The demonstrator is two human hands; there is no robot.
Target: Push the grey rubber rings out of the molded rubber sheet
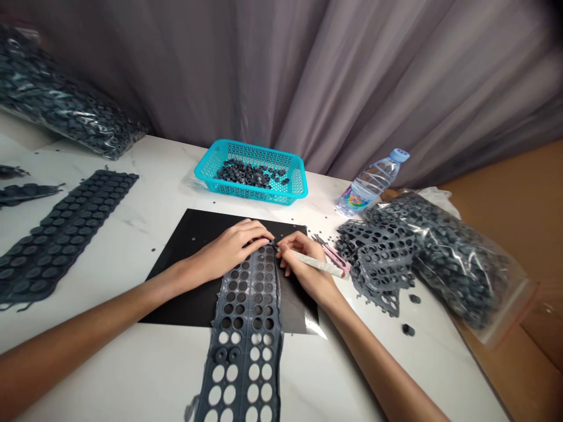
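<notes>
A long dark grey rubber sheet with rows of round holes runs from the near edge onto a black mat. Two ring-shaped rubber pieces sit in its holes. Over the sheet's far end, my left hand is closed, its fingertips pinching a small dark rubber piece. My right hand grips a white pen-like tool, its front end pointing at that piece. The tool's tip is too small to make out. Right of this hand lies a pink-handled cutting tool, partly hidden.
A turquoise basket of small dark pieces stands at the back. Another rubber sheet lies left, below a full plastic bag. On the right are a water bottle, perforated scraps and a second bag.
</notes>
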